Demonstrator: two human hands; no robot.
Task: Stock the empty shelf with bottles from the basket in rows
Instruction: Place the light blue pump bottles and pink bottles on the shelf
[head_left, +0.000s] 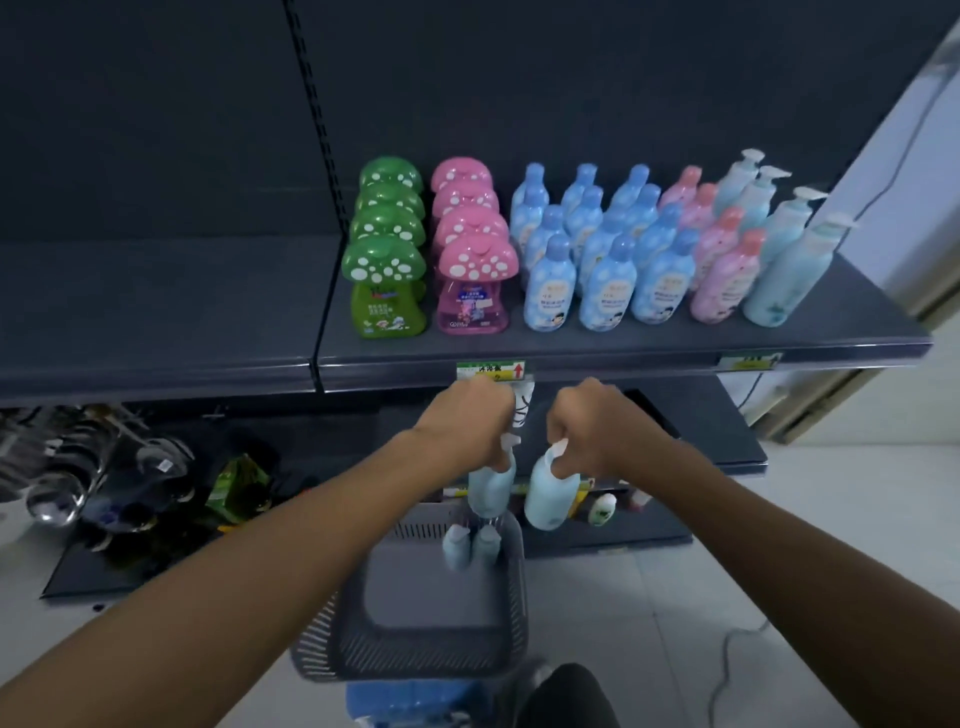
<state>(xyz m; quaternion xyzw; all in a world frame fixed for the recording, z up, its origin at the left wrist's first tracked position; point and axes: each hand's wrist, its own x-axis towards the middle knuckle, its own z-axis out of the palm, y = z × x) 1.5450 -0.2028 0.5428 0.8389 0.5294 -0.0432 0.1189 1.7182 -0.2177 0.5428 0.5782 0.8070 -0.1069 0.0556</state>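
My left hand (467, 421) is shut on the pump neck of a pale blue bottle (491, 491) that hangs above the grey basket (511, 623). My right hand (592, 431) grips a second pale blue pump bottle (548, 496) by its neck, just right of the first. Two more bottles (470, 545) stand at the basket's far end. On the dark shelf (571, 348) above stand rows of green mushroom bottles (387, 306), pink mushroom bottles (470, 306), blue bottles (602, 296), pink bottles (722, 291) and tall pale pump bottles (784, 280).
The shelf's left section (156, 312) carries nothing. A price tag (491, 371) hangs on the shelf edge above my hands. Lower shelves hold clear shiny items (78, 467), a green pack (234, 488) and small bottles (602, 509). A white wall and cable lie right.
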